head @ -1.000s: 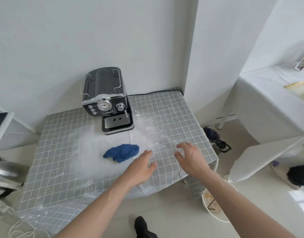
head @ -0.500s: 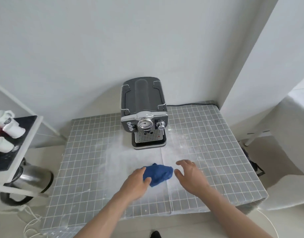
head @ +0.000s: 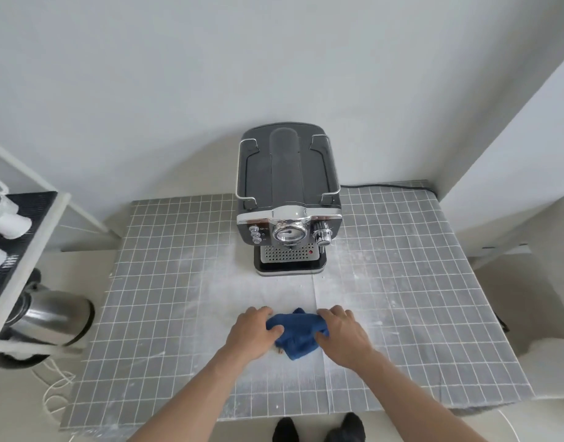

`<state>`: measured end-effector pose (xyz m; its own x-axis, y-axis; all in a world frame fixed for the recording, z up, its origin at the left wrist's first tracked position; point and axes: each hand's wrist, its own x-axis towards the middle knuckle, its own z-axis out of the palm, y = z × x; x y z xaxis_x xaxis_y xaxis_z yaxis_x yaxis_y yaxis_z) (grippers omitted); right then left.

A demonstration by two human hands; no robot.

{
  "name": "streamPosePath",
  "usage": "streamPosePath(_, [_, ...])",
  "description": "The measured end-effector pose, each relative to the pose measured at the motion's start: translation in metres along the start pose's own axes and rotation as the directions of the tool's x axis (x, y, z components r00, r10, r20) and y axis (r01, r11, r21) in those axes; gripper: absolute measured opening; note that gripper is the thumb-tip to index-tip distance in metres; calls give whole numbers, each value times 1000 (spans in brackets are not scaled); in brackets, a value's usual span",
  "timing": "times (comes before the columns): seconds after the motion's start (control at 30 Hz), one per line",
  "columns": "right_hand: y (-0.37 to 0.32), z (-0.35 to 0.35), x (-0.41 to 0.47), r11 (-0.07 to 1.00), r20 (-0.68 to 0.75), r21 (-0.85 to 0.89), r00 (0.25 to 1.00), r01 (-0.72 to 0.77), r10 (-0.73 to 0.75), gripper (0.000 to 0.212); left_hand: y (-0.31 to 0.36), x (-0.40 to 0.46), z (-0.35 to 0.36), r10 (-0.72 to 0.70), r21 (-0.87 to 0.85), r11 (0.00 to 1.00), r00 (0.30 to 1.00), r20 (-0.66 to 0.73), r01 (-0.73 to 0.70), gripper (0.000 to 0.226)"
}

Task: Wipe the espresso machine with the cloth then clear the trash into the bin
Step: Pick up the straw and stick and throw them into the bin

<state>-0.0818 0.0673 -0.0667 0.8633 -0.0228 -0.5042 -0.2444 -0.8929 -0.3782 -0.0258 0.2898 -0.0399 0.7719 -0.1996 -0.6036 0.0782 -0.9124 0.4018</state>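
Both hands gripping blue cloth [head: 298, 334], espresso machine [head: 288, 199] behind, table [head: 401, 298]

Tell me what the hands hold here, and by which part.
Both grip the blue cloth on the table: left hand its left end, right hand its right end.

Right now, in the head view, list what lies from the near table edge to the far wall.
Blue cloth held by left hand and right hand → espresso machine drip tray → pressure gauge → machine top.

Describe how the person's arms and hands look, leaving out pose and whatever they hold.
Both forearms are bare, with no sleeves in view. The left hand and right hand wear no gloves; no rings, watch or wristbands show. No markings are visible on either.
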Motion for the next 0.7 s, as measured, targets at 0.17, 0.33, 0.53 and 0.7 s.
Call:
streamPosePath(0.17, [9,5,13,999,11,-17,999,37,-37,32,-7,6,9,22,20,1000,1000,-18,-21,41])
streamPosePath(0.33, [29,-1,9,995,-7,6,995,98,-98,32,2,6,18,-16,-108,994,1000,-7,15,24])
streamPosePath(0.53, [78,-28,-10,992,-90,65,991,107,-101,30,56,2,30,38,-238,971,999,17,-33,14])
streamPosePath(0.7, [139,-58,-32,993,-150,90,987,76,-62,30,120,3,51,118,-249,963,992,38,-105,12])
